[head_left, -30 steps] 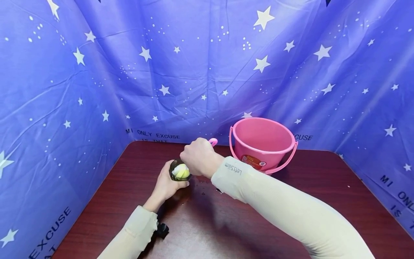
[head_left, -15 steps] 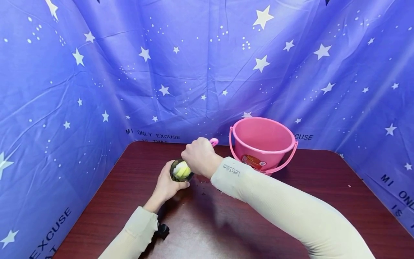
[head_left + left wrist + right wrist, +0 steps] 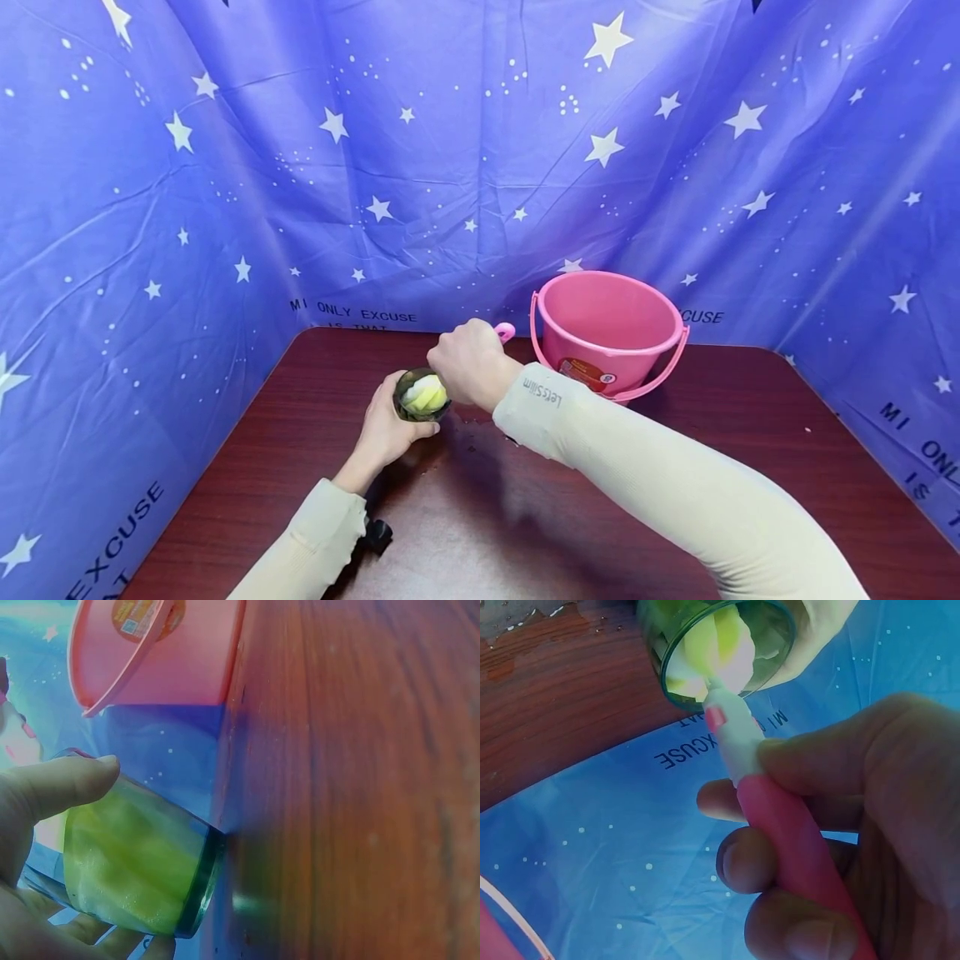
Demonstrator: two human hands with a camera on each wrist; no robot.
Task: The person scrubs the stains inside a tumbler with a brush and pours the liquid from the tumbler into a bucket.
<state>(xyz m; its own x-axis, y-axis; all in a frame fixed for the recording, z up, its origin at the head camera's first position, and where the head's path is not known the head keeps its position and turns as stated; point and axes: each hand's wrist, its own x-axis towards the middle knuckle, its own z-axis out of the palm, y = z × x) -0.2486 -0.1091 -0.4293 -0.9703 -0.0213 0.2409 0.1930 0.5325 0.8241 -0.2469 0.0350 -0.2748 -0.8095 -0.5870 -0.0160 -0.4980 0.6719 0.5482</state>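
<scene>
My left hand (image 3: 390,427) grips a dark green-tinted drinking glass (image 3: 199,885), its thumb along one side and its fingers round the other. The glass leans with its mouth toward my right hand (image 3: 471,360); whether its base touches the table cannot be told. Inside it sits the yellow-and-white sponge head (image 3: 718,641) of a cup brush. My right hand curls round the brush's pink handle (image 3: 795,840), thumb near the white neck (image 3: 735,735). In the head view only the pink loop end (image 3: 505,332) of the handle shows past the fist.
A pink bucket (image 3: 570,337) with its handle hanging down stands at the back right of the dark red wooden table (image 3: 675,467). Water drops (image 3: 471,448) lie beside the glass. A blue star-printed curtain (image 3: 480,150) encloses the back and sides.
My right hand has shifted slightly to the right with the brush. The sponge head has moved a little rightward in the glass, while my left hand stays nearly in place.
</scene>
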